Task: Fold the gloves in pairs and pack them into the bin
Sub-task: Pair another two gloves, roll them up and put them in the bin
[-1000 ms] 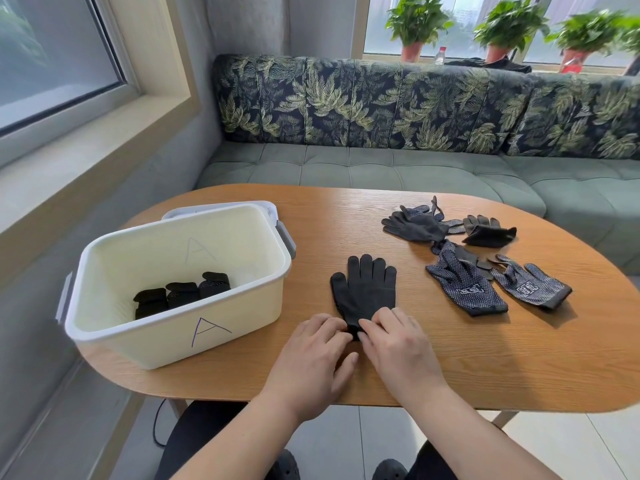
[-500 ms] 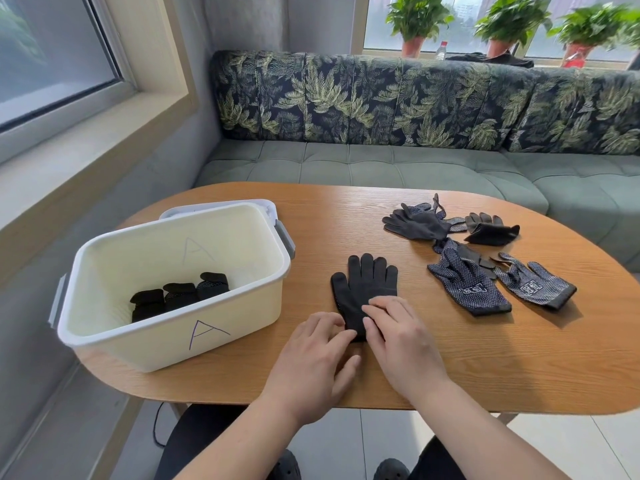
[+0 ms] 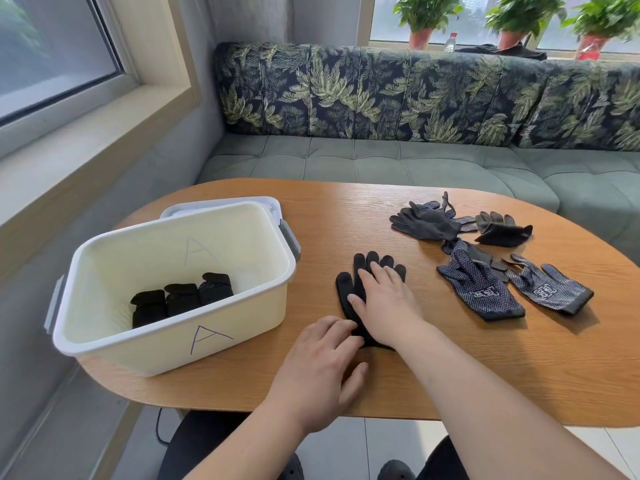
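Observation:
A black glove (image 3: 349, 289) lies flat on the wooden table (image 3: 485, 368), fingers pointing away from me. My right hand (image 3: 388, 303) lies flat on top of it with straight fingers, covering its palm. My left hand (image 3: 322, 362) rests at the glove's cuff with fingers relaxed, touching its near edge. To the left stands a cream bin (image 3: 180, 344) marked "A", with three folded dark glove bundles (image 3: 180, 297) in a row inside. More gloves lie to the right: two dotted navy gloves (image 3: 481, 289) (image 3: 550, 289) and a dark pile (image 3: 429, 225) behind them.
The bin's lid (image 3: 214, 206) sits behind the bin. Another small dark glove (image 3: 502, 230) lies at the back right of the table. A green sofa (image 3: 381, 157) with a leaf-patterned back curves round the table's far side. A window ledge runs along the left.
My right hand has slid forward from the cuff up over the glove's palm towards its fingers. My left hand has stayed at the cuff.

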Available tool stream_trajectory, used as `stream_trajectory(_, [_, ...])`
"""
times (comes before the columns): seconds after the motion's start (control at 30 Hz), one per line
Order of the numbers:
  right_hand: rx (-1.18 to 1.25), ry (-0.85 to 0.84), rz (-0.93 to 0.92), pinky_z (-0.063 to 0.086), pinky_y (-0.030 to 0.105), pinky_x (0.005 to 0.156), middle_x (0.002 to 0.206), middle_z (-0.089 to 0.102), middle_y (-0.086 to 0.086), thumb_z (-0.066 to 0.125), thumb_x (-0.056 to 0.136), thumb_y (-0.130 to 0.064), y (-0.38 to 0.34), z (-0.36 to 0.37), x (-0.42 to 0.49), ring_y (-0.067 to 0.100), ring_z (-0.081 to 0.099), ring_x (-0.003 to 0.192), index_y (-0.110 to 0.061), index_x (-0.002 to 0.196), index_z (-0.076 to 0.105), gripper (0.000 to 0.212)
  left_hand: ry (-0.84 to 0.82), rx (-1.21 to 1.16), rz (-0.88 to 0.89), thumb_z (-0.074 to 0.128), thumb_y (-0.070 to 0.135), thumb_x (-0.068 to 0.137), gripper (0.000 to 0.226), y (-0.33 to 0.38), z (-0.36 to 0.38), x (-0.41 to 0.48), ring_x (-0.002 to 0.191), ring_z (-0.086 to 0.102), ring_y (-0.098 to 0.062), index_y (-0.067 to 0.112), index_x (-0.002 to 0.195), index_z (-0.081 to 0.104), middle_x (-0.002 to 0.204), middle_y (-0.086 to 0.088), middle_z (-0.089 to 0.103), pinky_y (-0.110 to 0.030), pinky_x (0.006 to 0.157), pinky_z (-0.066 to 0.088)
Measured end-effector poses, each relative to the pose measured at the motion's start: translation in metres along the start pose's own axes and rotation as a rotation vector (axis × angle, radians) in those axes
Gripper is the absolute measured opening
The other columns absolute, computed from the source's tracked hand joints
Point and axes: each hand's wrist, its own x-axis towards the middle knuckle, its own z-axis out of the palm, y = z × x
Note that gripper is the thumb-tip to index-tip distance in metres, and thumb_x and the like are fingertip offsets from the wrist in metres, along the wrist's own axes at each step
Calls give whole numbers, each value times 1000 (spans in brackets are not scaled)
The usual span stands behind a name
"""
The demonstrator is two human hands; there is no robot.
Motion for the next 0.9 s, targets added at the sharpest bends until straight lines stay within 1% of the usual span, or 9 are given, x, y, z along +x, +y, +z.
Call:
stream_trajectory(0.1, [-2, 65, 42, 12, 46, 133, 178, 11, 4, 35, 109, -60, -6, 2, 9, 30, 5, 164, -25, 169, 20, 71, -1, -11, 4, 49, 48, 106, 40, -1, 0, 0, 142, 43, -22, 23, 132, 66, 147, 4, 55, -40, 116, 41])
stream_trajectory(0.23, [-31, -3, 34, 1, 48, 133, 180, -4, 0, 21, 107, -68, -6, 14, 15, 27, -8, 165, -31, 171, 7, 75, 1, -38, -9, 51, 48, 104, 39, 0, 0, 0, 139, 44, -22, 21, 129, 63, 143, 2, 50, -39, 115, 40])
stream_trajectory(0.33, [-42, 15, 33, -4, 48, 133, 179, -10, -3, 15, 104, -72, -3, 20, 17, 25, -13, 165, -35, 171, 2, 77, -1, -67, -43, 50, 50, 104, 40, 1, -1, -1, 142, 40, -23, 20, 129, 57, 147, 1, 45, -39, 118, 38])
stream_trajectory(0.5, [-71, -7, 19, -7, 49, 133, 178, -17, -3, 13, 104, -73, -4, 18, 11, 25, -19, 164, -36, 170, -6, 77, -7, -91, -86, 46, 50, 105, 54, 4, -7, 0, 152, 28, -21, 22, 151, 40, 161, 2, 30, -38, 125, 30])
stream_trajectory(0.67, [-80, 18, -20, -3, 49, 133, 177, -21, -1, 18, 106, -62, -9, 23, -18, 25, -19, 164, -35, 169, -12, 75, -62, -108, -155, 37, 55, 108, 68, 4, -11, 1, 161, 9, -12, 26, 166, 17, 172, 5, 11, -36, 132, 18])
stream_trajectory(0.73, [-72, 19, -13, -4, 49, 133, 177, -21, -3, 2, 98, -70, -10, 26, -30, 24, -19, 164, -37, 169, -11, 79, -83, -107, -182, 31, 57, 109, 71, 4, -10, 1, 162, 2, -9, 27, 169, 7, 175, 7, 5, -34, 133, 12])
stream_trajectory(0.8, [-56, 28, -30, -4, 48, 133, 177, -21, -5, -11, 90, -73, -9, 29, -40, 22, -19, 164, -38, 169, -9, 87, -93, -117, -183, 28, 56, 110, 72, 4, -10, 2, 163, -1, -7, 26, 170, 3, 177, 7, 6, -34, 133, 9])
stream_trajectory(0.83, [-16, 47, -50, -3, 47, 134, 177, -19, -6, -7, 94, -72, -7, 30, -42, 21, -18, 164, -38, 169, -6, 82, -97, -123, -186, 28, 54, 111, 72, 3, -9, 3, 163, -1, -6, 24, 171, 2, 177, 7, 8, -34, 133, 9])
stream_trajectory(0.9, [148, 120, -103, 2, 46, 134, 179, -10, -8, 19, 109, -60, 0, 30, -44, 17, -13, 165, -37, 170, 8, 66, -107, -125, -197, 27, 52, 112, 71, 3, -9, 4, 163, -1, -5, 22, 171, 3, 177, 7, 10, -33, 133, 8])
